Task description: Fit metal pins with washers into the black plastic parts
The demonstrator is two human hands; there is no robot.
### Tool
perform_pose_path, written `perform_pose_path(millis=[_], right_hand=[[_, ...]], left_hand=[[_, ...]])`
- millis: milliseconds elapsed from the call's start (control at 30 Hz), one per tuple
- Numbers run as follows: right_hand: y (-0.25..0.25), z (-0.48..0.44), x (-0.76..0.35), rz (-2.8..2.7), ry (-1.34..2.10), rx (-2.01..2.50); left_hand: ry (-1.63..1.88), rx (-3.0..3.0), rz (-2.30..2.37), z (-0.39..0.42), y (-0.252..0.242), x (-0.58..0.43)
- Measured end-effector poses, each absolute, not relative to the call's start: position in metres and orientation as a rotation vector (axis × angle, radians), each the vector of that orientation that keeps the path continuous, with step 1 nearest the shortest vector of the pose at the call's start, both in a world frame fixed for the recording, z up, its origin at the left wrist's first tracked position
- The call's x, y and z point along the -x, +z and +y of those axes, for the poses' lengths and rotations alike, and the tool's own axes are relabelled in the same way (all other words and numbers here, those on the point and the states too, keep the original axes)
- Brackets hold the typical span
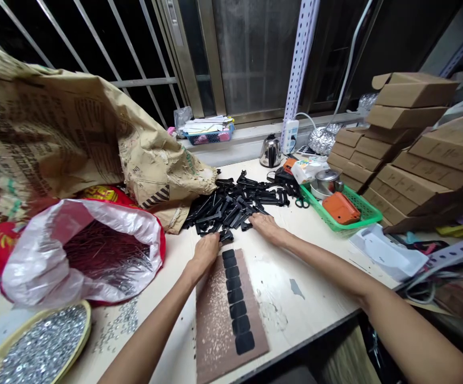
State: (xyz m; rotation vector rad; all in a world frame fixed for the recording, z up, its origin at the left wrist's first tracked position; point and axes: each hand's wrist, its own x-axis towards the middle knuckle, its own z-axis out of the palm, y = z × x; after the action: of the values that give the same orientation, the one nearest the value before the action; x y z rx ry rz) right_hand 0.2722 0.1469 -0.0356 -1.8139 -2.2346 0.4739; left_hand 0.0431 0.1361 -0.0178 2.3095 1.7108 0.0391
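Observation:
A heap of black plastic parts (235, 205), long and narrow with angled ends, lies in the middle of the table. My left hand (206, 250) is closed at the heap's near edge, its fingers curled on a black plastic part (226, 236). At the heap's right side, my right hand (266, 228) has its fingers together on another black part (246, 226); the fingertips are partly hidden among the pieces. Just below my hands lies a brown board (215, 325), bearing a column of several black rounded-square pads (238, 309).
On the left, an open white-and-red sack (27, 266) holds thin metal rods, beside a yellow bowl (87, 322) of small metal pieces. A large paper sack (95, 122) slumps behind. To the right stand a green basket (369, 221), scissors (302, 203), a kettle (270, 152) and stacked cardboard boxes (411, 160).

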Motion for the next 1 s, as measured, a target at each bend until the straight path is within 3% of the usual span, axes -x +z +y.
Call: perform_pose_path(millis=[133, 267, 400, 600, 667, 800, 1000], right_hand=[[-0.032, 0.113, -0.280, -2.066, 0.634, 1.782], [-0.023, 0.084, -0.258, -1.814, 0.928, 1.627], [-0.007, 0.065, -0.218, -1.461, 1.172, 1.252], [-0.002, 0.059, -0.179, -1.825, 1.147, 1.104], [-0.004, 0.072, -0.172, -1.967, 1.070, 1.195], [-0.009, 0.109, -0.162, -2.217, 0.592, 1.571], [-0.019, 0.127, -0.144, -2.330, 0.532, 1.648]], left_hand=[[0.229, -2.196, 1.655, 0.118, -0.008, -0.024], [0.730, -1.529, 1.262, 0.094, 0.000, -0.037], [0.891, -1.102, 0.995, 0.074, 0.008, -0.057], [0.891, -0.891, 0.828, 0.051, 0.001, -0.025], [0.911, -0.822, 0.902, 0.042, -0.001, -0.007], [1.022, -0.630, 1.062, 0.030, 0.004, 0.021], [1.228, -0.898, 1.280, 0.031, 0.007, 0.043]])
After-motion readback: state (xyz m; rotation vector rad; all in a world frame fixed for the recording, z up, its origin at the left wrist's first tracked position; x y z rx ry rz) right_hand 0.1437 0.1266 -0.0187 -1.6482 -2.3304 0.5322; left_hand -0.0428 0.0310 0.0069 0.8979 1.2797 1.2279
